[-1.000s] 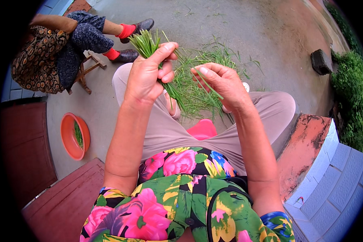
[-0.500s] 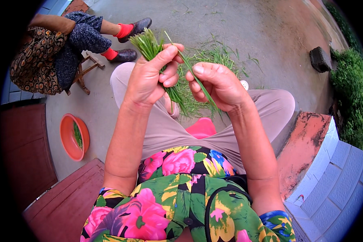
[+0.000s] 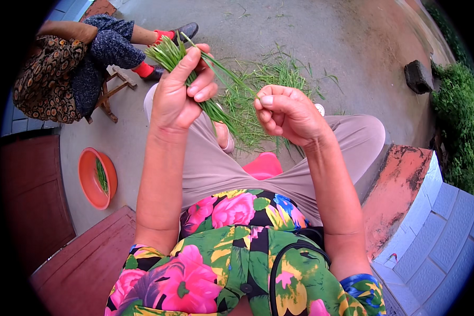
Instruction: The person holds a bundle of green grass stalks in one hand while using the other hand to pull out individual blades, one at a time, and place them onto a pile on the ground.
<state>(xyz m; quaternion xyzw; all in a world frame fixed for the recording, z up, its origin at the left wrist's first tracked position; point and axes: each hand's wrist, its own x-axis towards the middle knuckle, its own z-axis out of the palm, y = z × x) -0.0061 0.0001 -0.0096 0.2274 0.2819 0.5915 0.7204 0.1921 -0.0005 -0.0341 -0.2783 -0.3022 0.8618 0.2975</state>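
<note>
My left hand (image 3: 181,92) is closed round a bunch of green chives (image 3: 166,54), whose cut ends point up and to the left while the leaves hang out below my palm. From its fingertips a thin chive blade (image 3: 221,68) slants down to the right. My right hand (image 3: 289,113) pinches the tip of that blade between thumb and forefinger, its other fingers curled in. Beneath and beyond my hands, a loose heap of chives (image 3: 253,113) lies scattered over the ground between my spread knees.
An orange basin (image 3: 83,176) with some green blades inside stands on the left. Beyond it another person (image 3: 55,79) sits on a wooden stool (image 3: 106,97). A pink seat (image 3: 263,166) shows between my thighs. A dark block (image 3: 418,78) and green bushes (image 3: 458,126) are at the right.
My left hand has moved left with the bunch, widening the gap between my hands. The right hand has slid to the tip of the blade, which now stretches between them.
</note>
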